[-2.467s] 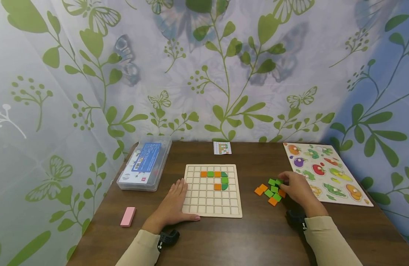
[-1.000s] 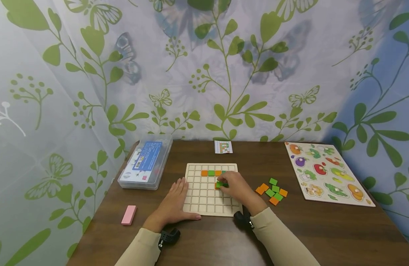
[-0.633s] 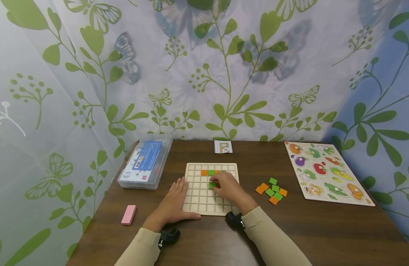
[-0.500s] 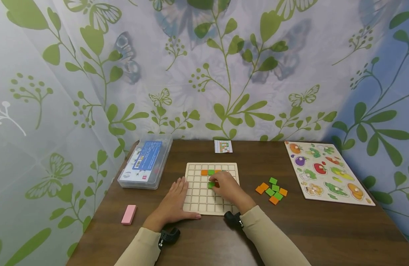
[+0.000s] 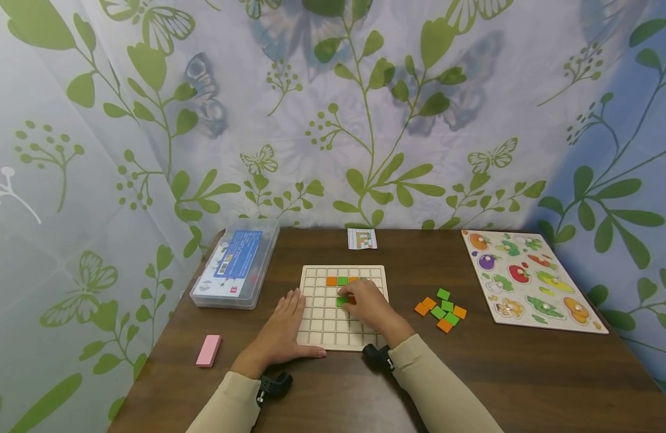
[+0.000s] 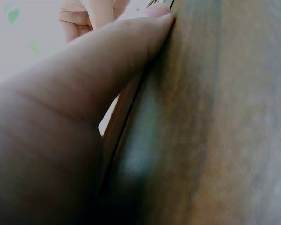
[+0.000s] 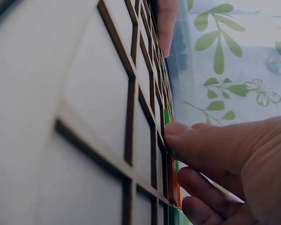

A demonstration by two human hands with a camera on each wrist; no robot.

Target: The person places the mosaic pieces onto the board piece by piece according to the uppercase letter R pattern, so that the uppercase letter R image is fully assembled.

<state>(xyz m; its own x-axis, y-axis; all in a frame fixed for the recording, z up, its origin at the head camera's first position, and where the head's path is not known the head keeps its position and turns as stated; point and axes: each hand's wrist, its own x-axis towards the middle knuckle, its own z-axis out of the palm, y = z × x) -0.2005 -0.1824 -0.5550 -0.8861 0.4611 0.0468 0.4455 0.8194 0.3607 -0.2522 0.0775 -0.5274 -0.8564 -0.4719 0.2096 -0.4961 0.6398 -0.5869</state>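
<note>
A wooden grid board lies on the table, with orange and green tiles in some cells. My right hand is over the board and pinches a green square tile at the cell left of a lower orange tile. In the right wrist view the thumb presses on that green tile; whether it sits fully in its cell I cannot tell. The hand covers the tiles at the row's right end. My left hand rests with straight fingers along the board's left edge, its thumb by the front corner.
Several loose green and orange tiles lie right of the board. Behind it is a small pattern card. A vegetable puzzle board is at the right, a clear plastic case at the left, and a pink block in front of the case.
My right hand has come left from the loose tiles to the board with a green tile, then shifted slightly left to the cell beside the orange tile. My left hand has stayed put.
</note>
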